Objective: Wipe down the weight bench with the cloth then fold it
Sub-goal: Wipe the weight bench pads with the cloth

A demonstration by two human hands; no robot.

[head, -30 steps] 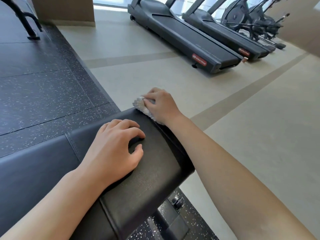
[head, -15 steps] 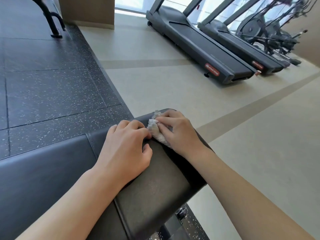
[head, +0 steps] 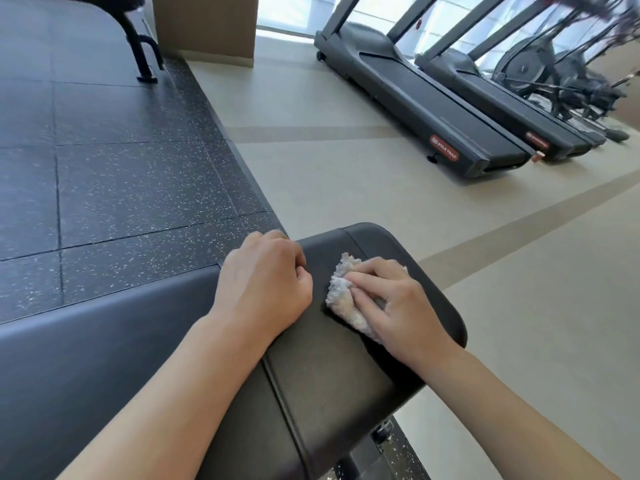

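The black padded weight bench (head: 332, 375) runs from the lower left up to its rounded end near the middle of the view. A crumpled white cloth (head: 343, 296) lies on the end pad. My right hand (head: 398, 303) grips the cloth and presses it onto the pad. My left hand (head: 266, 282) rests on the left edge of the same pad with its fingers curled over the side, holding nothing loose. A thin gap separates the two hands.
Dark speckled rubber flooring (head: 104, 174) lies to the left, beige floor (head: 519, 306) to the right. Two treadmills (head: 433, 98) and exercise bikes (head: 561, 74) stand at the back right. A black machine leg (head: 142, 53) stands at the back left.
My right hand has slid the cloth from the far tip of the pad back towards me and rightwards. My left hand has shifted to the pad's left edge. The camera has tilted.
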